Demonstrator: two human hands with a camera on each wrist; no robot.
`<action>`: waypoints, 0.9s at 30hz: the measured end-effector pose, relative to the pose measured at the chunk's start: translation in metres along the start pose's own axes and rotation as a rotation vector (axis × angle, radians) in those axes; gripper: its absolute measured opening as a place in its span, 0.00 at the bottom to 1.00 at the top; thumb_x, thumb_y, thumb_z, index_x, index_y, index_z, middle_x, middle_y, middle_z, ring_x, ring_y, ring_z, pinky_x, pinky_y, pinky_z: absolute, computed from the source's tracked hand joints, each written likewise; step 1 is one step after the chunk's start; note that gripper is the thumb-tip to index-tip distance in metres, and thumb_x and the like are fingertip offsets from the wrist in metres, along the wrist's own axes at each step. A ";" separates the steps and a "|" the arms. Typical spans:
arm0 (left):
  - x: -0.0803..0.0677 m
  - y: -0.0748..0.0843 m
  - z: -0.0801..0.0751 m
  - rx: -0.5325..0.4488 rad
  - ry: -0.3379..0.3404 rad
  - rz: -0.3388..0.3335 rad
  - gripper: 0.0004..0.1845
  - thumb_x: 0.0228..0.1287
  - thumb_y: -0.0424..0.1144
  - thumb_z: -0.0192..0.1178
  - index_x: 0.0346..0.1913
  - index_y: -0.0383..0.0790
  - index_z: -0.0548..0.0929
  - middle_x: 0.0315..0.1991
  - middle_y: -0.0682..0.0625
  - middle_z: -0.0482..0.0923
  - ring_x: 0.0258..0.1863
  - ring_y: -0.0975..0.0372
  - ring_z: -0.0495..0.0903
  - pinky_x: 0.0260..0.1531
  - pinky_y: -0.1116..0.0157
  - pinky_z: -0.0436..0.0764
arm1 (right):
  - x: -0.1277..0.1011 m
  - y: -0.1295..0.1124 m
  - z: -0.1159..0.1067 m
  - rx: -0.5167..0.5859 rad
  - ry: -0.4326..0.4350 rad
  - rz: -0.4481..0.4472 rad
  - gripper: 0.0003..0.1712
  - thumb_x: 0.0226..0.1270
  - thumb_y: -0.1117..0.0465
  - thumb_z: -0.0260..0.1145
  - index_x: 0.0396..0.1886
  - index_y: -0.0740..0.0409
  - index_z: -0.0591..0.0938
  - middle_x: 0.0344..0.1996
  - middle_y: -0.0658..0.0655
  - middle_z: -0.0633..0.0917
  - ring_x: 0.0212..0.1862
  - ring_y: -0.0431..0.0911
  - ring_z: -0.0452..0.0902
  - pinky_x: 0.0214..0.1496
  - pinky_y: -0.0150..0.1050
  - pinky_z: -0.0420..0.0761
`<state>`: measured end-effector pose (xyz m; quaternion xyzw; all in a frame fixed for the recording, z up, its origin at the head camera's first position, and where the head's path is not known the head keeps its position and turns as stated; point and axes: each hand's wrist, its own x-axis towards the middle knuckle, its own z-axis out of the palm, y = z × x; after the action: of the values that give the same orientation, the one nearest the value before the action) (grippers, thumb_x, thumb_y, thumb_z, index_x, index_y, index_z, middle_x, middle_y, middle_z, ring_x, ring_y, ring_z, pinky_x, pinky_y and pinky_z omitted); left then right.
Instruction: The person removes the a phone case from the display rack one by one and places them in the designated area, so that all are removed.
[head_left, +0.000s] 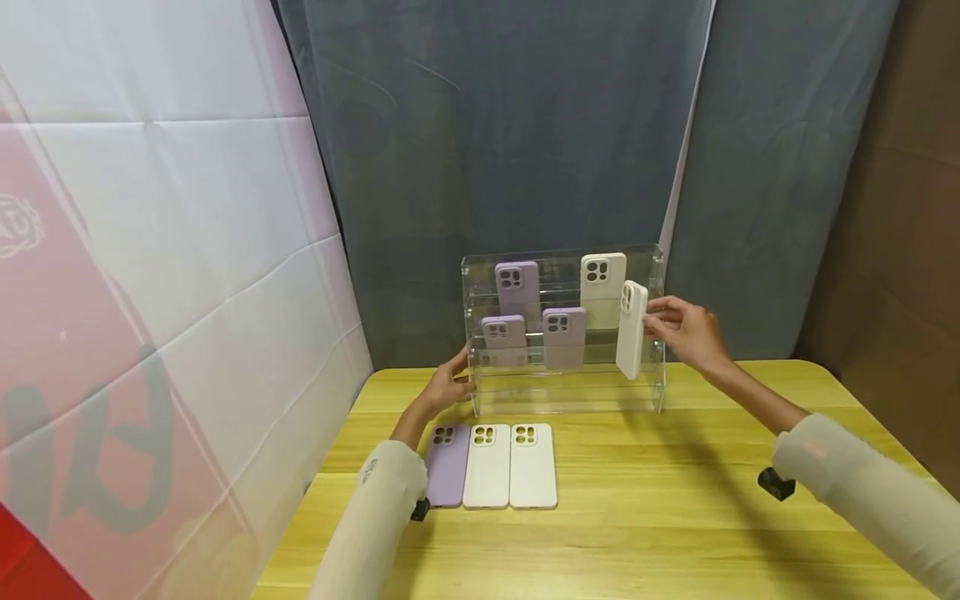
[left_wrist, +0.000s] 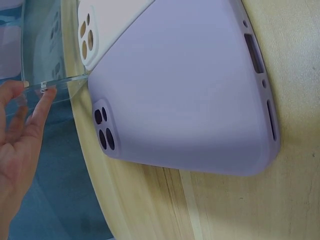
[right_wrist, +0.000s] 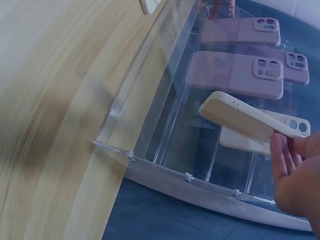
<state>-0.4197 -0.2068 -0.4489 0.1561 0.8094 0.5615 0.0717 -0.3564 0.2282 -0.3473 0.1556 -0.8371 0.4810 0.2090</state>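
Grip, right hand (head_left: 686,332): pinches white phone case (head_left: 632,330) upright at clear display rack (head_left: 660,275), right end. Left hand (head_left: 448,385): fingers straight, steadying rack's left edge on tabletop (head_left: 675,517).

Rack front open; right half mostly free

The clear rack (head_left: 564,342) faces forward with no front wall. Purple cases (head_left: 517,287) fill its left tiers, a white case (head_left: 602,279) stands top right. Three cases (head_left: 489,464) lie on the counter (head_left: 675,500) before it.

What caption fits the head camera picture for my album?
Right hand holds a white phone case at the clear rack; left hand steadies its other side.
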 end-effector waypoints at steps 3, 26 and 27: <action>0.001 -0.001 0.001 0.000 0.002 0.000 0.47 0.73 0.20 0.53 0.85 0.48 0.43 0.81 0.31 0.50 0.73 0.33 0.64 0.52 0.49 0.86 | -0.004 0.003 0.002 -0.021 -0.032 0.010 0.15 0.75 0.66 0.67 0.56 0.72 0.81 0.47 0.73 0.88 0.38 0.35 0.89 0.39 0.29 0.87; 0.001 -0.002 0.001 0.016 0.015 -0.009 0.47 0.73 0.21 0.55 0.85 0.50 0.44 0.81 0.33 0.52 0.72 0.35 0.67 0.53 0.47 0.85 | -0.042 0.029 0.042 0.260 -0.278 0.098 0.19 0.79 0.68 0.61 0.62 0.75 0.73 0.54 0.74 0.80 0.47 0.42 0.87 0.54 0.44 0.87; 0.001 -0.002 0.001 0.019 0.015 -0.008 0.47 0.73 0.21 0.55 0.85 0.50 0.44 0.81 0.33 0.52 0.72 0.35 0.67 0.53 0.47 0.85 | -0.044 0.030 0.045 0.281 -0.284 0.104 0.19 0.79 0.68 0.60 0.63 0.75 0.73 0.54 0.74 0.80 0.47 0.42 0.87 0.54 0.44 0.87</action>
<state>-0.4208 -0.2065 -0.4510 0.1493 0.8158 0.5548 0.0665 -0.3408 0.2061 -0.4118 0.2063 -0.7897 0.5764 0.0399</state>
